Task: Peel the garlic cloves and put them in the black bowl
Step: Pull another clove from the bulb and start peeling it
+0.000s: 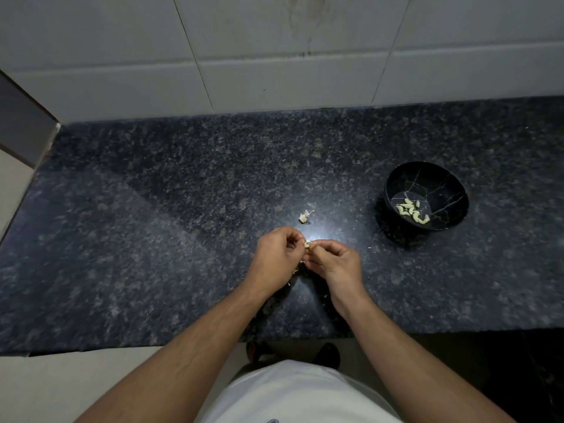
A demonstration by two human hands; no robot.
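Well along: several peeled cloves (412,210) already in the bowl (396,178) toward the surface's right edge, my hands (308,254) both pinching one clove (310,244) mid-surface, still peeling; husk scrap (305,216) just beyond, no more cloves visible.

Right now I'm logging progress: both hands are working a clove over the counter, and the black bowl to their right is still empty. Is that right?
Not quite. The black bowl is not empty: the head view shows several peeled cloves lying in its bottom. The rest holds: the left hand and right hand pinch a clove between them over the counter, bowl to their right.
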